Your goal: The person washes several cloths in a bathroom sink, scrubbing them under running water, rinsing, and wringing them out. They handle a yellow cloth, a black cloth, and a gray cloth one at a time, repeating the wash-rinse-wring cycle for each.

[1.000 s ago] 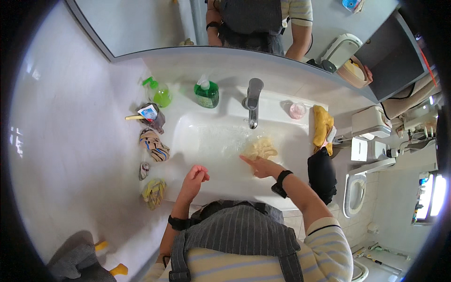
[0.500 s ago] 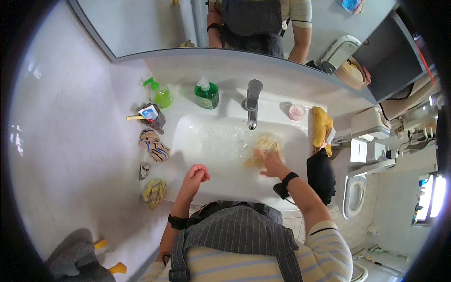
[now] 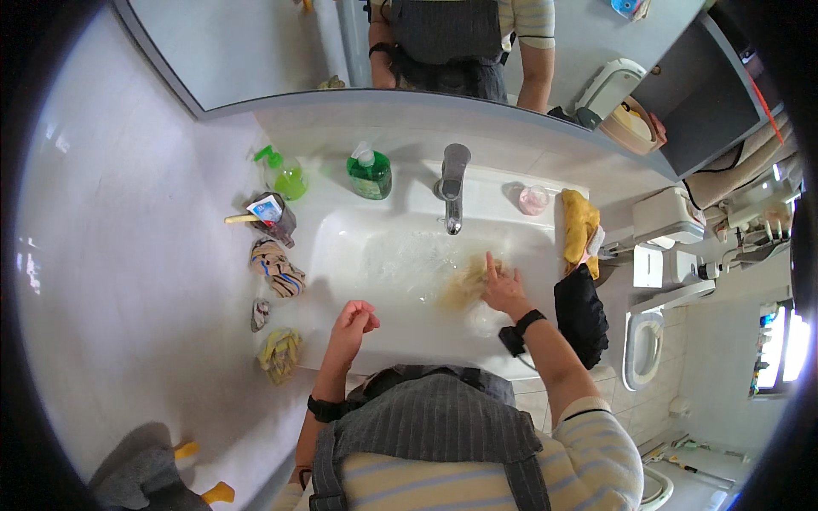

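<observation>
In the white sink (image 3: 400, 341), a pale yellow-beige cloth (image 3: 464, 286) lies in the water, its outline blurred. My right hand (image 3: 507, 294) is over the cloth's right edge with fingers spread, gripping nothing; whether the fingertips touch it, I cannot tell. Over the sink's near left part hovers my left hand (image 3: 350, 329), fingers curled in and no object visible in them. Behind the water stands a chrome faucet (image 3: 454, 189). A dark band with a small black box (image 3: 512, 341) is at my right wrist.
Along the left ledge sit a pump bottle (image 3: 290, 181), a cup with a tube (image 3: 277, 223), a striped cloth (image 3: 277, 267) and a yellowish cloth (image 3: 279, 354). A green soap bottle (image 3: 370, 177) and pink jar (image 3: 534, 200) stand behind. Right: mustard cloth (image 3: 579, 223), black cloth (image 3: 581, 315).
My right hand has come off the cloth's middle and moved slightly right, its fingers spreading apart. The cloth lies flatter and more blurred in the water. My left hand stays nearly still.
</observation>
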The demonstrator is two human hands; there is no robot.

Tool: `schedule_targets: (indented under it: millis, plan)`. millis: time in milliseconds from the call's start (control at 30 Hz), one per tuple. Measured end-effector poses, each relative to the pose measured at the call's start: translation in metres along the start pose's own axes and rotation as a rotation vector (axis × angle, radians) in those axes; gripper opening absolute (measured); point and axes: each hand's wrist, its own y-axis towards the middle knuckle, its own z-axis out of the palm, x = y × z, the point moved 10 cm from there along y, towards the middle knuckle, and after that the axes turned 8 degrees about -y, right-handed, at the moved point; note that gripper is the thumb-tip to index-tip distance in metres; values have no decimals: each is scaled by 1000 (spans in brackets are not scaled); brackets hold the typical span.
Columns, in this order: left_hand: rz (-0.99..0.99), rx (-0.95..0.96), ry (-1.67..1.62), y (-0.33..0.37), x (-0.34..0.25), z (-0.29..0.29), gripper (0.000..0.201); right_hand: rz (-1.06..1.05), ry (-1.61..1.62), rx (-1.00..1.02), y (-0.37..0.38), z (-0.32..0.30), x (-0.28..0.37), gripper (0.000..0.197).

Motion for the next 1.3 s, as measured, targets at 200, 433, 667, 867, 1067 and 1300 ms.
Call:
schedule_targets:
  millis: [200, 433, 667, 867, 1067, 1300]
  plan:
    - [-7, 61, -13, 2, 5, 8, 14, -394, -240, 18, -19, -3, 44, 101]
    - [-28, 46, -7, 2, 7, 9, 14, -535, -169, 50, -15, 12, 59, 96]
    - [8, 60, -8, 2, 9, 7, 15, -226, -274, 18, 0, 27, 43, 88]
    - [-61, 48, -63, 2, 5, 5, 14, -101, -277, -27, 3, 4, 25, 84]
    - [3, 125, -55, 11, -24, 23, 19, -168, -294, 132, -3, 21, 51, 63]
    - [336, 409, 484, 22, -27, 82, 44, -218, 464, -247, -23, -73, 44, 31]
